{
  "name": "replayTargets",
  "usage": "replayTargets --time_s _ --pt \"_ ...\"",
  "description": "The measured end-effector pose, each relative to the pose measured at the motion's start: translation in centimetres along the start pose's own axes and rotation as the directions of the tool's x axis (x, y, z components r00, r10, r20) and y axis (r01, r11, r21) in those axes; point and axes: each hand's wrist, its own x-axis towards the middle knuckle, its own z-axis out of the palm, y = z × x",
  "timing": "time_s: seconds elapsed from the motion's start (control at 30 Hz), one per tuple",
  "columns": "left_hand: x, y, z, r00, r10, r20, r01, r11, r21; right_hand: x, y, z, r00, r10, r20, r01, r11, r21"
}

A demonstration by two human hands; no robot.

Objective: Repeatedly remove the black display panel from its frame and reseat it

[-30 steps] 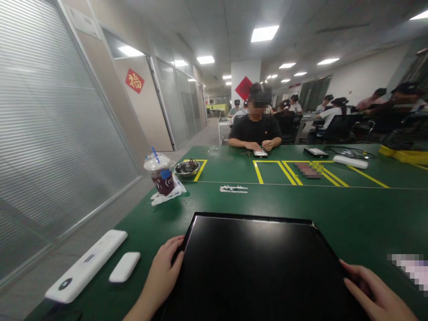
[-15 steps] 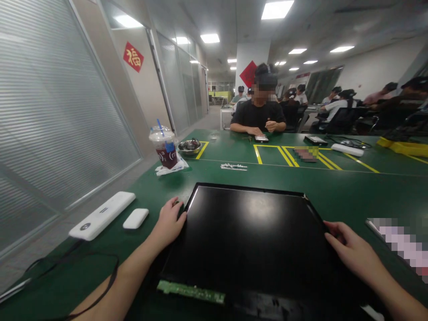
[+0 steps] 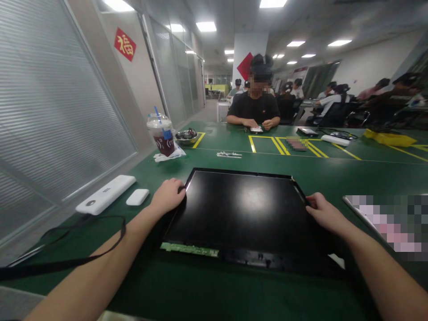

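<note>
A black LCD screen panel (image 3: 240, 214) lies before me on the green table, its glossy face up and reflecting a ceiling light. My left hand (image 3: 169, 195) is closed on its left edge, fingers curled over the side. On the opposite edge, my right hand (image 3: 323, 209) grips the frame with thumb above and fingers partly hidden. A narrow green circuit board (image 3: 190, 249) runs along the near left border of the panel. At the near right corner, a small white piece (image 3: 337, 261) sticks out.
Left of the panel are a white power bank (image 3: 106, 195), a small white case (image 3: 137, 197) and a black strap (image 3: 83, 261). Beyond stand a drink cup (image 3: 162, 136) and a metal bowl (image 3: 187, 136). A pixelated flat object (image 3: 384, 227) lies right. A co-worker (image 3: 254, 109) sits opposite.
The panel now appears smaller and farther from me, with green table showing in front of its near edge. Both hands have moved along with it, still on its sides. My view has tilted downward.
</note>
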Motion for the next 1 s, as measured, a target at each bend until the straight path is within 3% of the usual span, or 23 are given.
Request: replayTargets --time_s 0.23,0.4,0.5,0.57,0.67,0.77,0.83,0.9,1.0 --pt "-0.8 -1.9 0.6 0.994 0.113 0.009 -0.109 0.976 -0.190 -1.8 0.2 -0.6 0.990 -0.141 0.011 0.142 0.987 -0.076" --pt "-0.5 -1.6 0.8 0.998 0.069 -0.007 -0.068 0.950 -0.306 -2.0 0.4 -0.8 0.988 -0.156 -0.001 0.155 0.983 -0.097" --pt "-0.7 -1.0 0.4 1.000 -0.024 -0.007 0.018 0.882 -0.471 -2.0 0.1 -0.8 0.989 -0.150 -0.003 0.149 0.983 -0.103" --pt "-1.0 -0.5 -0.1 0.991 -0.136 -0.001 0.106 0.775 -0.623 -2.1 -0.1 -0.9 0.992 -0.125 0.002 0.124 0.986 -0.115" --pt "-1.6 0.4 -0.9 0.965 -0.238 0.106 0.217 0.508 -0.833 -2.3 -0.4 -1.1 0.997 -0.078 0.018 0.080 0.990 -0.116" --pt "-1.8 1.4 -1.5 0.909 -0.341 0.240 0.321 0.205 -0.925 -2.3 -0.6 -1.2 0.998 -0.043 0.048 0.048 0.992 -0.114" --pt "-1.8 1.9 -1.6 0.875 -0.362 0.320 0.362 0.052 -0.931 -2.4 -0.7 -1.3 0.998 -0.029 0.058 0.037 0.991 -0.128" --pt "-1.8 2.1 -1.5 0.862 -0.348 0.369 0.381 -0.035 -0.924 -2.4 -0.8 -1.4 0.998 -0.021 0.063 0.030 0.990 -0.141" --pt "-1.7 2.1 -1.3 0.860 -0.329 0.391 0.391 -0.069 -0.918 -2.5 -0.9 -1.5 0.998 -0.011 0.065 0.021 0.989 -0.144"
